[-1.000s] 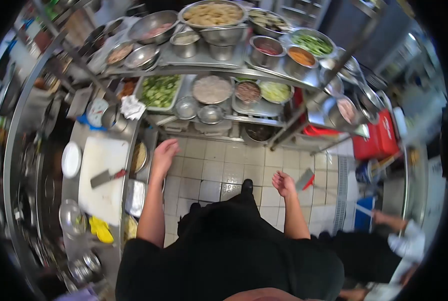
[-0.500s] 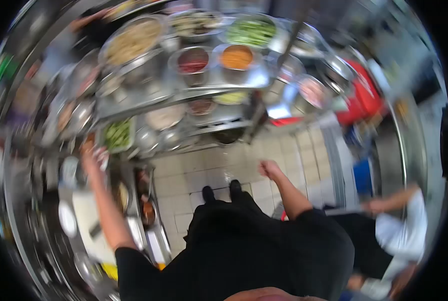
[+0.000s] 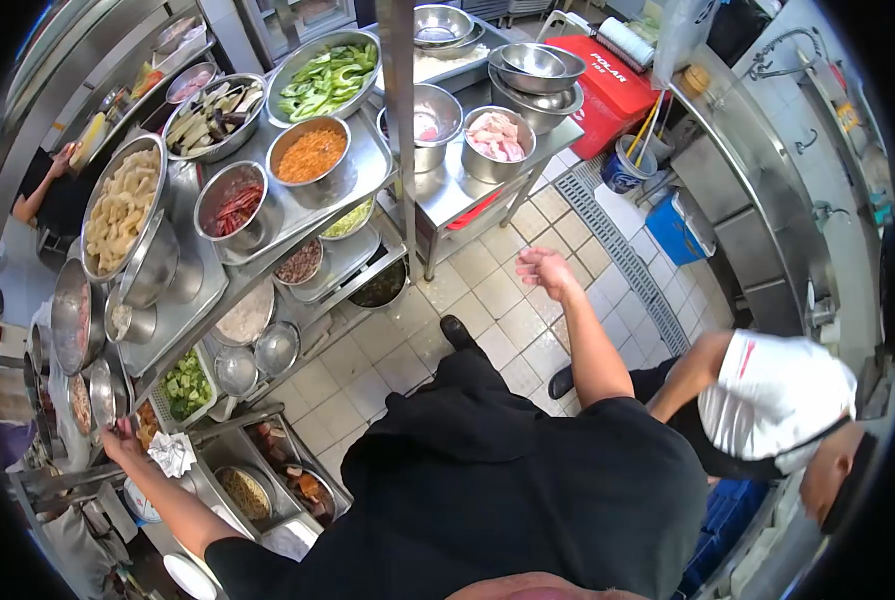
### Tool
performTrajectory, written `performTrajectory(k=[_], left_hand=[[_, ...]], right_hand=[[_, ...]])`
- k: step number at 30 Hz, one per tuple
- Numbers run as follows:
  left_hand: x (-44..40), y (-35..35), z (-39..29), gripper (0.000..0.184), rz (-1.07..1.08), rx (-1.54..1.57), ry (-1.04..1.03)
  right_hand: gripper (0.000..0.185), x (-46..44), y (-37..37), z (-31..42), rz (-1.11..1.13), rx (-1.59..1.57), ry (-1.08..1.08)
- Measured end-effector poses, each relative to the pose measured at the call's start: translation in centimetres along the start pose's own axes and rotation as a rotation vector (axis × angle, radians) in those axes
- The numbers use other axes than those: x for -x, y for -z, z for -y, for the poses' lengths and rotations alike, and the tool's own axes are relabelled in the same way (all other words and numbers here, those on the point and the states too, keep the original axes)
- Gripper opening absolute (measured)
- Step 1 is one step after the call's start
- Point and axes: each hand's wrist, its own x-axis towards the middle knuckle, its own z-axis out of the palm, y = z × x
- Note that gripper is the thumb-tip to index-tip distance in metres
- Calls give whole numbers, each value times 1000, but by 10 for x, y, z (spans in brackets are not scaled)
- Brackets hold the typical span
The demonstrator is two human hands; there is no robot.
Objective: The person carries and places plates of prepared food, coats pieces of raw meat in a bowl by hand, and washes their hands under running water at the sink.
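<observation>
My left hand [image 3: 120, 442] reaches to the shelf's left end, its fingers curled at the lower edge of a shiny metal bowl [image 3: 104, 390]. What lies in those fingers is not clear. Close to this hand are crumpled foil [image 3: 172, 454] and a white basket of chopped green vegetables [image 3: 187, 386]. My right hand [image 3: 545, 272] hangs over the tiled floor, fingers loosely apart, holding nothing.
A steel shelf [image 3: 307, 212] carries bowls of shredded carrot [image 3: 309, 156], red chillies [image 3: 237, 209] and sliced green peppers [image 3: 327, 82]. A co-worker in a white top [image 3: 767, 400] stands close on my right. Beyond are a red box [image 3: 607, 80] and a floor drain [image 3: 622, 255].
My view has turned to the right and become sharp. My right hand has gone from closed to loosely spread. My left hand stays near the metal bowl at the shelf's end.
</observation>
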Motion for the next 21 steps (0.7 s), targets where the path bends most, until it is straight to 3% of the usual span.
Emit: performTrajectory(k=[4, 8, 12, 14, 17, 19, 20, 21], left_hand=[[22, 15, 1, 37, 92, 182, -22], [47, 28, 11, 25, 94, 164, -72], [121, 19, 20, 17, -1, 122, -82], [124, 28, 29, 24, -42, 241, -90], [131, 33, 32, 27, -12, 209, -80], [105, 56, 24, 30, 43, 84, -104], [119, 47, 23, 30, -42, 51, -146], [129, 45, 23, 31, 53, 87, -139]], right_hand=[[17, -46, 27, 65, -29, -93, 198], [15, -90, 46, 150, -124, -95, 485], [16, -122, 61, 236, -288, 40, 774], [16, -146, 70, 277, -395, 193, 946], [26, -189, 77, 338, -563, 628, 1181], [39, -228, 80, 361, -720, 1174, 1169], [37, -238, 78, 369, -715, 1424, 940], [31, -299, 105, 380, -361, 2121, 878]])
